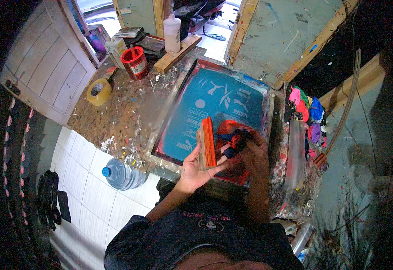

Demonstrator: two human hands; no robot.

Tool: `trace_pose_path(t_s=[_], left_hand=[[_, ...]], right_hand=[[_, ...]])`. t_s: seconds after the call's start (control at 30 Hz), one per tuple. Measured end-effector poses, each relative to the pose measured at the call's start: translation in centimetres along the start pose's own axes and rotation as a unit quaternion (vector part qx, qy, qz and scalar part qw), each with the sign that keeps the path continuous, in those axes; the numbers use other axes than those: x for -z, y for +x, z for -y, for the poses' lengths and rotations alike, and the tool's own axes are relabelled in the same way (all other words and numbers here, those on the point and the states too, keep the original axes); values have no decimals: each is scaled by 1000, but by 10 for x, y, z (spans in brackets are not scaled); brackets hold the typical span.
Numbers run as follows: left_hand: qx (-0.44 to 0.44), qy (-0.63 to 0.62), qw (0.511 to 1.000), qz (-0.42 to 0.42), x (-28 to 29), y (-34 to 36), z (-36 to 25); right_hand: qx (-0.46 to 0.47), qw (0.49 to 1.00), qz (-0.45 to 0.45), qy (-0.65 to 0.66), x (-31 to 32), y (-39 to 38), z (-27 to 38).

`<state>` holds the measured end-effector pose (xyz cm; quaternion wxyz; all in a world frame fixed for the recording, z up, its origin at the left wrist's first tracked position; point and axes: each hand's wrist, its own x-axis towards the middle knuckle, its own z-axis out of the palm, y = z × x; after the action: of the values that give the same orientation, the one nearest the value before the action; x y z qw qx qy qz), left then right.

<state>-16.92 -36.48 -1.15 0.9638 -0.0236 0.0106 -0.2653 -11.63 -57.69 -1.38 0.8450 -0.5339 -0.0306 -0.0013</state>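
Note:
My left hand [193,168] grips a squeegee [209,141] with a wooden handle and an orange-red blade, held upright over the lower middle of a framed teal printing screen [193,93]. Pale designs and a patch of red ink show on the screen. My right hand [256,148], just right of the squeegee, has its fingers round a dark, bunched cloth [235,143] stained with red. Its fingertips are partly hidden by the cloth.
A stained worktable [102,117] bears a tape roll [95,98], red pot [138,68], white bottles [172,35] and wooden batten [169,59]. Coloured rags [314,110] lie right. A water jug [124,175] stands on the floor. A door [48,76] is left.

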Motion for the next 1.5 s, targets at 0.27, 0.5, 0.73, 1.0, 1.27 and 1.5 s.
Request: trace_pose_path(t_s=[0.27, 0.5, 0.73, 1.0, 1.27, 1.5], left_hand=[[-116, 37, 989, -83, -20, 3, 6], [-105, 49, 991, -64, -13, 1, 2], [-94, 47, 993, -59, -13, 1, -1], [-122, 82, 986, -75, -32, -1, 2], [-104, 104, 986, -75, -13, -4, 1], [-105, 123, 983, -83, -9, -8, -3]], right_hand=[[32, 995, 69, 58, -15, 3, 19], [210, 927, 112, -289, -26, 1, 36], [272, 832, 110, -471, -43, -17, 50], [216, 823, 126, -510, -45, -25, 60], [127, 860, 40, -492, -57, -32, 42], [11, 979, 22, -202, -46, -28, 22]])
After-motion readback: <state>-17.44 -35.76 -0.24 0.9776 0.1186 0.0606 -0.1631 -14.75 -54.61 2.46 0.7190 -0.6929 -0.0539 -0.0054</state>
